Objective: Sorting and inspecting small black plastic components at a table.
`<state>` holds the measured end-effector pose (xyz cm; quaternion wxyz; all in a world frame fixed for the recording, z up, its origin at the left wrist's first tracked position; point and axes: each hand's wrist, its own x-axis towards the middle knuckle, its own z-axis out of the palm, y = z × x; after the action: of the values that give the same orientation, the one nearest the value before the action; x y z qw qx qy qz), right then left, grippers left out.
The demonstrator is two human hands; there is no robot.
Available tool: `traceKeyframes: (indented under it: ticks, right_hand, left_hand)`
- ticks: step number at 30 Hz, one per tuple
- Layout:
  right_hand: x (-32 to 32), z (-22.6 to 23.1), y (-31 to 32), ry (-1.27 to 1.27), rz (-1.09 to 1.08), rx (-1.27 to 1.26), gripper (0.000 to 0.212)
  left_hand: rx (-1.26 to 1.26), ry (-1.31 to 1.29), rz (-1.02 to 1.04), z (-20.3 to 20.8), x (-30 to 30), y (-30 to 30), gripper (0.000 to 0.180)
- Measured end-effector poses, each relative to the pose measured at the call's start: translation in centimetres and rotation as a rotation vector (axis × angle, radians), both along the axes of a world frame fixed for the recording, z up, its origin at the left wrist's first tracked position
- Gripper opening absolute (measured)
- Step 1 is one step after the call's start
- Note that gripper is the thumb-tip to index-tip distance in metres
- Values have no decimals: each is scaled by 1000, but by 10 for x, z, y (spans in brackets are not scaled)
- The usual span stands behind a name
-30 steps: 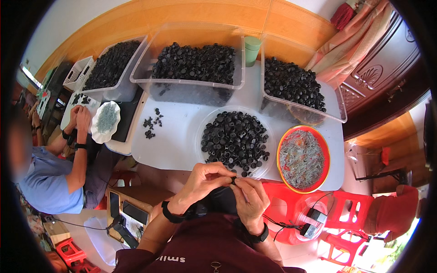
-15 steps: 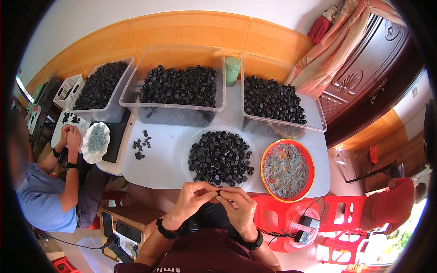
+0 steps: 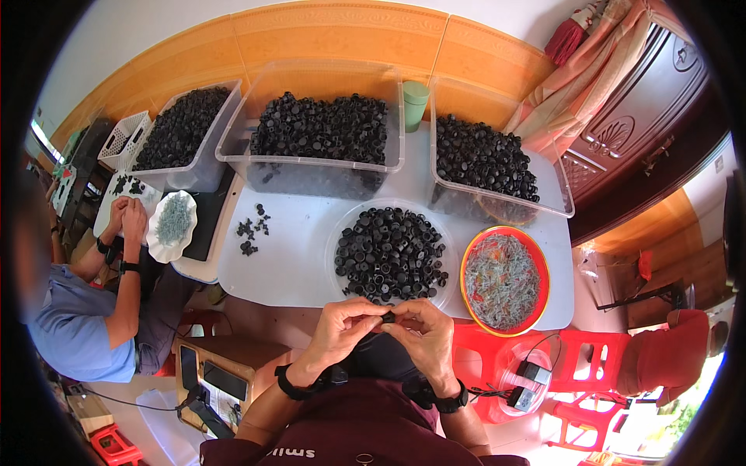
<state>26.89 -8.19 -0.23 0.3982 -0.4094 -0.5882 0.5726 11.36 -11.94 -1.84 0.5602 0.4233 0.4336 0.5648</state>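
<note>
Watching this from over the worker's head, which is the only angle I've got, so head view it is. The left hand [image 3: 339, 330] and the right hand [image 3: 425, 334] meet fingertip to fingertip, thumbs and index fingers pinched on a small black piece [image 3: 388, 317]. It's up between the 2 hands, just off the near edge of the table [image 3: 291, 276] and right by the round clear tray [image 3: 329, 268] full of black caps [image 3: 388, 250]. Can't tell if there's a second bit tucked in there; the fingertips hide most of it.

My read is that this is fiddly fingertip work, so a few tips. I'd let 1 hand be the vise and the other do the moving, because if both push at once a piece that tiny could pop out sideways. Keep the pinch on the outer edge so you can see what you're doing. Elbows in, wrists low, steady pressure, no jerking. Staying nearer the tray wouldn't hurt either, since a dropped piece would land with the caps and not on the floor.

The red bowl [image 3: 466, 281] of thin grey pins [image 3: 503, 279] sits just right of the tray, easy reach for the right hand. Loose black bits [image 3: 250, 230] lie off to the left, well apart from the tray, so I'd keep sleeves clear of those.
</note>
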Motion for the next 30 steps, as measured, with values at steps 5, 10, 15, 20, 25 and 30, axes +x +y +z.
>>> traceKeyframes:
  ticks: [5,10,15,20,25,30]
  right_hand:
    - [-2,-6,2,-39,-2,67,21]
    - [-4,-15,2,-73,-33,110,21]
    - [-4,-18,4,-39,-39,122,20]
    - [-6,-18,7,-20,-43,130,19]
    - [-7,-20,7,-6,-44,116,19]
    - [-7,-21,8,-28,-55,117,20]
  left_hand:
    - [35,76,59,-6,6,-2,19]
    - [-1,170,79,-9,12,-1,20]
    - [-33,45,141,-9,18,1,20]
    - [-47,90,144,-10,18,1,20]
    - [-70,16,163,-9,20,-2,18]
    - [-85,72,94,-5,17,-1,22]
